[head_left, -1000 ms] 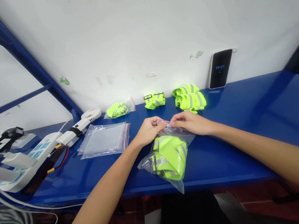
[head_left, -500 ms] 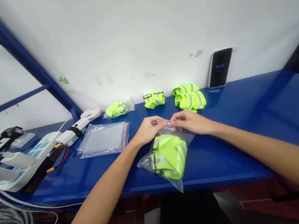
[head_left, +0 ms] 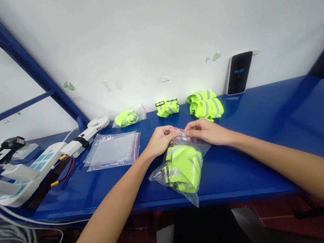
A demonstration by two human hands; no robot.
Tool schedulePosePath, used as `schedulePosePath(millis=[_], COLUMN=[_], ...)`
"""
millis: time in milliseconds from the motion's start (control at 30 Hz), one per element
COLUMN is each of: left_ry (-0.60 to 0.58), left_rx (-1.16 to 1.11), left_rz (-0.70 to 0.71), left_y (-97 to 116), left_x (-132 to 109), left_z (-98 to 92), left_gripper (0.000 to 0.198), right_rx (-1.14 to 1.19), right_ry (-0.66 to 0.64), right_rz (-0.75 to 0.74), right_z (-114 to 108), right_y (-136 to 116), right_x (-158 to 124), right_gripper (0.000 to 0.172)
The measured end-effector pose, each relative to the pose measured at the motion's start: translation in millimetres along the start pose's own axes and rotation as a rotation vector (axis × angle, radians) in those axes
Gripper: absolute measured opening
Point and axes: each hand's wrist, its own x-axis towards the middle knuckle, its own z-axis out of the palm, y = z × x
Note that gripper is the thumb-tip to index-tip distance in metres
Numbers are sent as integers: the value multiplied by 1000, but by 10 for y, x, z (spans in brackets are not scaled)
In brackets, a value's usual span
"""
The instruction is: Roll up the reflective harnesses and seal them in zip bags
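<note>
On the blue surface (head_left: 266, 149) toward six o'clock, the clear bag (head_left: 195, 199) is pinched at its mouth (head_left: 178, 130) by fingers of the left hand (head_left: 162, 140) and right hand (head_left: 206, 132), and is best pressed flat, evenly.

The left hand (head_left: 161, 140) and right hand (head_left: 205, 131) were found bare. The left forearm (head_left: 112, 217) and right forearm (head_left: 296, 165) were likewise uncovered, slender and smooth in outline, widening evenly from wrist toward elbow. Black clothing (head_left: 210, 233) was noted over the lap, uniform in tone; its seams and folds were too dark to make out.
</note>
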Motion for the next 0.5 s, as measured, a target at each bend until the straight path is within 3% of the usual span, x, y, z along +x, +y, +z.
schedulePosePath(millis=[500], left_ry=[-2], left_rx=[12], left_rz=[-2], left_y=[69], left_x=[-12], left_z=[30], left_gripper=[33], right_rx=[-38], right_ry=[72], right_rz=[-93], right_z=[73], right_y=[29], right_x=[13], right_gripper=[23])
